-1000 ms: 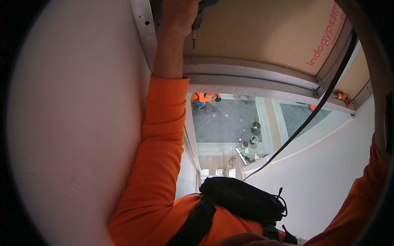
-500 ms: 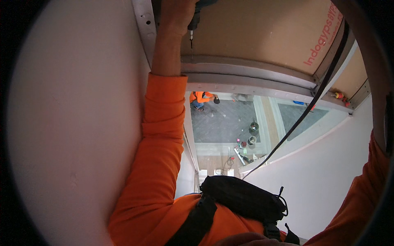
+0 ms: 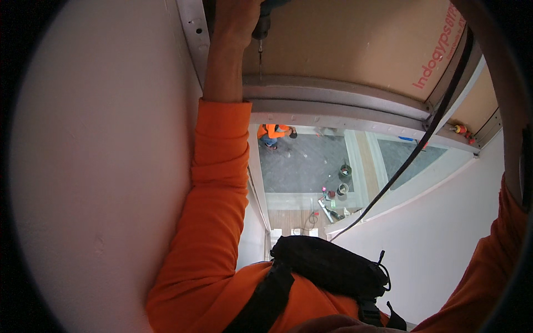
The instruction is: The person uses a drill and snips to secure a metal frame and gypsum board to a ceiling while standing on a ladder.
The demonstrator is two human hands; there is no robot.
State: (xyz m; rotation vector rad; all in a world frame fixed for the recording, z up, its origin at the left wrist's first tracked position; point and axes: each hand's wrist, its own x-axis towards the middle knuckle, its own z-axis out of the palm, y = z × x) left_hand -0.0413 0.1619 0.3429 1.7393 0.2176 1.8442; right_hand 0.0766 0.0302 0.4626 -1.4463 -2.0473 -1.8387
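Note:
My left arm reaches up along the white wall. At the top edge my left hand (image 3: 236, 25) is closed round a dark power drill (image 3: 264, 23), and both are partly cut off by the picture's edge. The drill's thin bit (image 3: 260, 55) points down toward a grey metal channel (image 3: 333, 91); whether its tip touches the metal, I cannot tell. Behind the bit is a brown gypsum board (image 3: 344, 44) with red print. My right arm (image 3: 508, 94) rises along the right edge, its hand out of view.
A dark cable (image 3: 408, 161) hangs diagonally across the opening. A yellow-and-red tool (image 3: 459, 129) rests on the frame at right. Far below, a person in orange (image 3: 272, 132) crouches on a grey floor near buckets (image 3: 344, 171). A black pouch (image 3: 327, 266) is strapped to my chest.
My left wrist has shifted slightly left, with the drill still held above the metal channel. The view has moved a little. Otherwise the scene looks the same.

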